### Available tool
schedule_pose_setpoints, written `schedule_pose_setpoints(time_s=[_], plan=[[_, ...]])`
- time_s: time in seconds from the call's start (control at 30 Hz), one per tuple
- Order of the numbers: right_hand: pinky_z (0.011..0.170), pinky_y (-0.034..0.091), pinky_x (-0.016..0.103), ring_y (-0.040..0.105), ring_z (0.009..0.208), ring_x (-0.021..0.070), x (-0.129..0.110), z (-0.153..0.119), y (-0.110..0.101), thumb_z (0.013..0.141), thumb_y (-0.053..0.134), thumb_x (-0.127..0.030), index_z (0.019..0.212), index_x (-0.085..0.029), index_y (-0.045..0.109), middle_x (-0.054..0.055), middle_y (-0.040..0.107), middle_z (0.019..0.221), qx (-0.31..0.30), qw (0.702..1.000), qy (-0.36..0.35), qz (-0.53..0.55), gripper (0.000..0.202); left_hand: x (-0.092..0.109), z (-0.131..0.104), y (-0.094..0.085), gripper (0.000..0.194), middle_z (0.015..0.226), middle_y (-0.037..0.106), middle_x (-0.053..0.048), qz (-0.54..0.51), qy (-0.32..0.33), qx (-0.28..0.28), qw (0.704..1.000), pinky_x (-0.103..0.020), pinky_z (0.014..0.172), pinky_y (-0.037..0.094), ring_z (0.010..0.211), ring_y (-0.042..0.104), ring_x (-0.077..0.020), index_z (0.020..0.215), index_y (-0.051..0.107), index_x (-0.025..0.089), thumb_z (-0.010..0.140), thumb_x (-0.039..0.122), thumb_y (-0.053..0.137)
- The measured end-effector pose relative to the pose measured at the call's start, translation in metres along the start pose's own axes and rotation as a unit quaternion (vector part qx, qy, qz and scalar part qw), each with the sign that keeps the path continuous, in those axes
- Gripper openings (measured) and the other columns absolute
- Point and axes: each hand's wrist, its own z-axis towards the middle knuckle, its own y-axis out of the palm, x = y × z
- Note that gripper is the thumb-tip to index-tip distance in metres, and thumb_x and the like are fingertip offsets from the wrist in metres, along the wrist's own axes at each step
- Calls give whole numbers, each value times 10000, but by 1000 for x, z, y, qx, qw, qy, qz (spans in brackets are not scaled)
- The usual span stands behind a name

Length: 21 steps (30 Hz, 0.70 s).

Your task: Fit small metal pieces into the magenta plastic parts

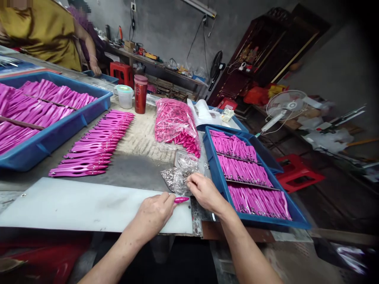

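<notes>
A: From the head view, what's in hand?
B: The left hand (158, 209) grips a pink piece (181, 200) over the right end of the board (89, 205). Only its tip pokes out past the fingers; the hand covers the rest.
A: And the right hand (204, 191)?
B: Its fingers are at the small bag (171, 177) of metal bits, just beyond the board. The fingertips are partly hidden, so I can't tell whether they have closed on anything.
A: How much looks done?
B: A fair share, I'd judge. A row (97, 144) of pieces lies side by side on the table, beyond the board. The left tray (59, 140) and the right tray (275, 222) are well stocked too, each showing 3 sections. Which of the 2 holds finished pieces, I can't say.
A: What's left?
B: Plenty, by the look of it. The small bag has a heap of bits in it, and the big bag (177, 122) behind is full of darker pink parts.
A: And the held piece?
B: Probably midway, with 1 hand on it and 1 at the bits, but too much is covered to be sure.
</notes>
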Motion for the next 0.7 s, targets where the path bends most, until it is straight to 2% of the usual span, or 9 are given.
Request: schedule_pose_setpoints(time_s=[0.13,0.33,0.5,0.7], plan=[[612,347,222,456,665,120,-6,-11,-1,816,412,-128,654,-182,448,-12,476,669,-9,998,-19,56,175,0,1,-1,182,591,486,17,-3,-2,-7,1000,-229,463,358,495,502,-122,717,493,182,853,182,371],[587,347,228,451,643,125,-5,-29,4,811,410,-139,633,-185,423,-8,465,654,42,994,45,92,184,0,0,1,150,602,492,19,8,-6,-11,1000,-227,458,344,494,498,-118,735,498,185,844,186,395],[569,356,226,460,630,126,-4,-49,23,805,403,-136,642,-185,440,-3,476,654,50,992,46,103,175,1,-1,3,156,605,494,20,12,-21,-14,1000,-232,451,347,486,499,-120,769,515,189,852,206,384],[613,373,261,482,665,151,-3,-58,46,812,389,-136,684,-169,507,35,507,686,38,998,0,41,177,0,-1,2,182,615,501,11,5,-19,-15,1000,-229,458,364,501,510,-122,784,519,181,860,206,356]])
